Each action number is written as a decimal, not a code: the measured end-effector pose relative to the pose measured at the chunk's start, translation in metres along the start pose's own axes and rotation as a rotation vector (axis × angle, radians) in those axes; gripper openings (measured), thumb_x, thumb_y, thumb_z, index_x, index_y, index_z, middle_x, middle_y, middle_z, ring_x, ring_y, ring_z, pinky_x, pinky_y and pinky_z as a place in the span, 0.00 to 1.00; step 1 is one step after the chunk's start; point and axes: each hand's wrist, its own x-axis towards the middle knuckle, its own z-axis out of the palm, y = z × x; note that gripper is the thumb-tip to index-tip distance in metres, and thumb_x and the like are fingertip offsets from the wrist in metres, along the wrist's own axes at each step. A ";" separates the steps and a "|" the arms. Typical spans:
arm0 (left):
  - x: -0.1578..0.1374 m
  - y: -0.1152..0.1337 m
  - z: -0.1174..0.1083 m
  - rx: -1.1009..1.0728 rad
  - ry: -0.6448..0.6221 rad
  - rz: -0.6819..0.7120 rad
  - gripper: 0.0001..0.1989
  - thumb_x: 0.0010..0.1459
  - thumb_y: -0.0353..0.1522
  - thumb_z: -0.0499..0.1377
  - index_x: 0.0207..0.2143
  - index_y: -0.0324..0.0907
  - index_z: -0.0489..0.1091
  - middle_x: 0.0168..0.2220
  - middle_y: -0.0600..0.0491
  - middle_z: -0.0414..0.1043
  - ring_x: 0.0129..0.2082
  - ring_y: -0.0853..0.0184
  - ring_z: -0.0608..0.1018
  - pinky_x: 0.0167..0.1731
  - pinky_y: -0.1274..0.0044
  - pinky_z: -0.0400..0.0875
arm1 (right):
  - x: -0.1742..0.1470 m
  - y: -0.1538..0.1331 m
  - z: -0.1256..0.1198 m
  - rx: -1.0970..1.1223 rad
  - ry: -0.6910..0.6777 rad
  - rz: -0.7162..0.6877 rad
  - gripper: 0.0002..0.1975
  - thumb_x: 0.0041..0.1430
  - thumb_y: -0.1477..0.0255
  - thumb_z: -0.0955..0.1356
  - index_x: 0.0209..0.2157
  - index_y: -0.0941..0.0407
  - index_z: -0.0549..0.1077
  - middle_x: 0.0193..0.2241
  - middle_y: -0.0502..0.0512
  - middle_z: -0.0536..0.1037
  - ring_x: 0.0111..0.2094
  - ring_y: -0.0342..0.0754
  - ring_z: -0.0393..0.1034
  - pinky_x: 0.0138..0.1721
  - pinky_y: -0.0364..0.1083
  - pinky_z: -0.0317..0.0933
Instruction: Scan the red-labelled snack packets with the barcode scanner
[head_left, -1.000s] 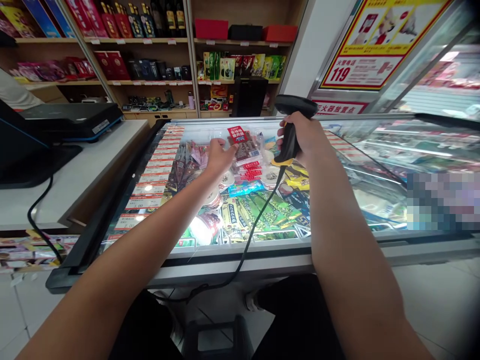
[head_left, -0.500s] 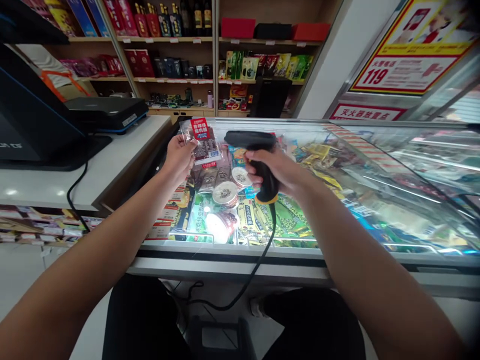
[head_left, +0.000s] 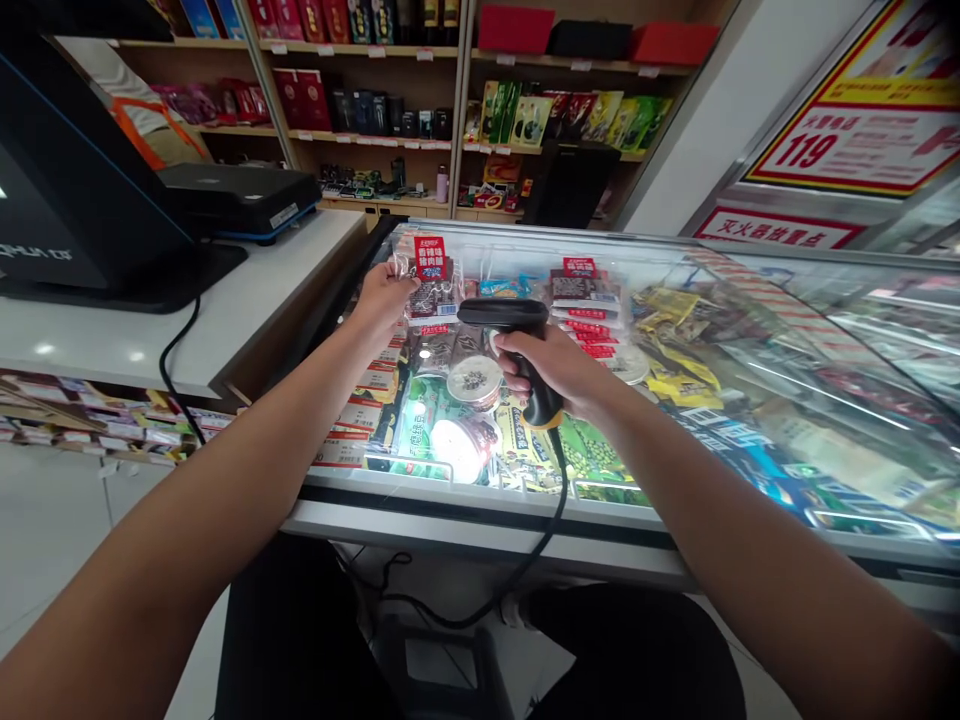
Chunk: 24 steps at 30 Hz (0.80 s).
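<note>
A clear snack packet with a red label (head_left: 430, 258) is pinched by its left edge in my left hand (head_left: 384, 300), with its barcode side facing me. My right hand (head_left: 553, 365) is wrapped round a black barcode scanner (head_left: 506, 314), whose head points left, close to the packet's lower right. From the yellow-trimmed base of its handle a black cable (head_left: 559, 480) hangs down. To the right of the scanner lies a stack of similar red-labelled packets (head_left: 586, 290). Both hands are above the glass-topped freezer (head_left: 495, 512).
Round tubs (head_left: 475, 380) and frozen packs fill the freezer below. On the left, a counter (head_left: 292, 260) holds a weighing scale (head_left: 240, 195) and a dark terminal (head_left: 67, 170). Stocked shelves (head_left: 375, 135) stand behind. A stool (head_left: 442, 665) is between my legs.
The view has tilted down and shifted left. My right hand has lowered the scanner and brought it nearer the packet, uncovering the stack of packets behind. My left hand still grips its packet.
</note>
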 end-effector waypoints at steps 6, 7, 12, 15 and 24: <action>-0.006 0.004 0.004 0.037 0.030 -0.062 0.08 0.55 0.24 0.60 0.36 0.45 0.67 0.37 0.49 0.77 0.33 0.64 0.78 0.27 0.74 0.70 | 0.001 0.003 -0.002 -0.030 0.008 0.018 0.14 0.59 0.64 0.75 0.29 0.54 0.69 0.24 0.49 0.66 0.22 0.42 0.58 0.22 0.45 0.56; -0.005 0.004 0.004 0.036 0.020 -0.060 0.08 0.55 0.25 0.60 0.35 0.45 0.66 0.37 0.49 0.76 0.33 0.63 0.78 0.28 0.74 0.71 | 0.001 0.002 -0.002 -0.038 0.010 0.018 0.14 0.59 0.64 0.75 0.29 0.54 0.69 0.25 0.49 0.66 0.22 0.42 0.58 0.22 0.45 0.57; 0.017 0.000 -0.019 0.299 0.114 -0.042 0.12 0.51 0.28 0.63 0.36 0.47 0.63 0.30 0.53 0.69 0.29 0.62 0.75 0.32 0.69 0.71 | -0.007 -0.012 -0.006 -0.085 0.065 -0.071 0.10 0.60 0.64 0.74 0.32 0.54 0.72 0.25 0.52 0.71 0.22 0.44 0.64 0.24 0.46 0.61; 0.032 0.001 -0.044 0.608 0.158 0.091 0.22 0.46 0.28 0.69 0.38 0.49 0.60 0.27 0.54 0.66 0.35 0.54 0.77 0.42 0.65 0.70 | -0.010 -0.026 -0.021 -0.144 0.221 -0.224 0.08 0.59 0.65 0.72 0.33 0.54 0.73 0.26 0.54 0.74 0.25 0.48 0.69 0.26 0.47 0.65; 0.005 0.027 -0.048 1.080 0.169 -0.039 0.24 0.46 0.26 0.71 0.28 0.44 0.54 0.56 0.31 0.65 0.64 0.27 0.64 0.60 0.42 0.55 | 0.000 -0.034 -0.101 -0.431 0.806 -0.329 0.12 0.58 0.57 0.71 0.32 0.52 0.76 0.31 0.54 0.79 0.34 0.52 0.73 0.29 0.47 0.64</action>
